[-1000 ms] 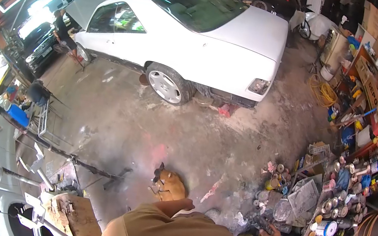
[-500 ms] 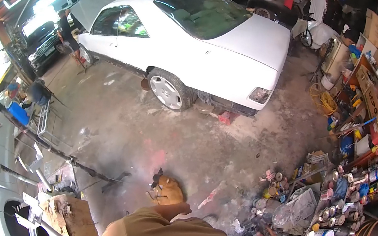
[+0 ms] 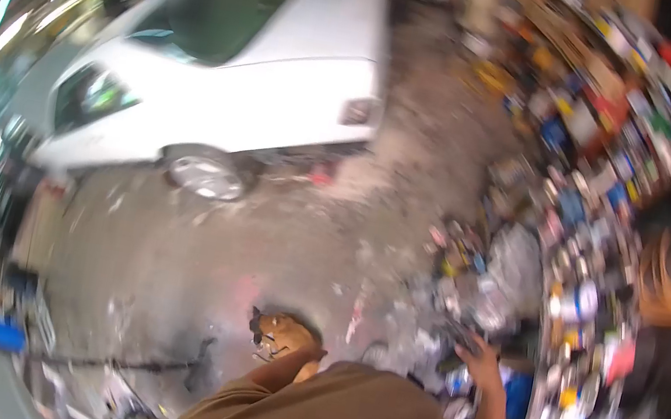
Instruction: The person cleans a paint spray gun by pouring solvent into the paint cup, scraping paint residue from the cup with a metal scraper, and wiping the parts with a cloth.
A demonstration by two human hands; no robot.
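Note:
My right hand (image 3: 483,363) is low on the right, beside the cluttered paint cans. Its fingers close around a dark, narrow object (image 3: 459,332), too blurred to name. My left hand (image 3: 315,354) is close in front of my brown-shirted body, its fingers hidden or smeared. Just beyond it on the floor lies a tan and black shape (image 3: 283,334) that looks like a curled-up dog. I cannot tell whether the left hand touches anything.
A white car (image 3: 282,103) stands across the concrete floor (image 3: 168,253). Cans, bottles and boxes crowd the shelves and ground along my right, with a clear plastic sheet (image 3: 512,270) among them. Coiled orange hose (image 3: 661,282) hangs at far right. A dark bar (image 3: 123,365) extends at lower left.
The view has swung right and blurred, so the car sits further left. My right hand, still around the dark object, appears higher in view. More of my left forearm shows.

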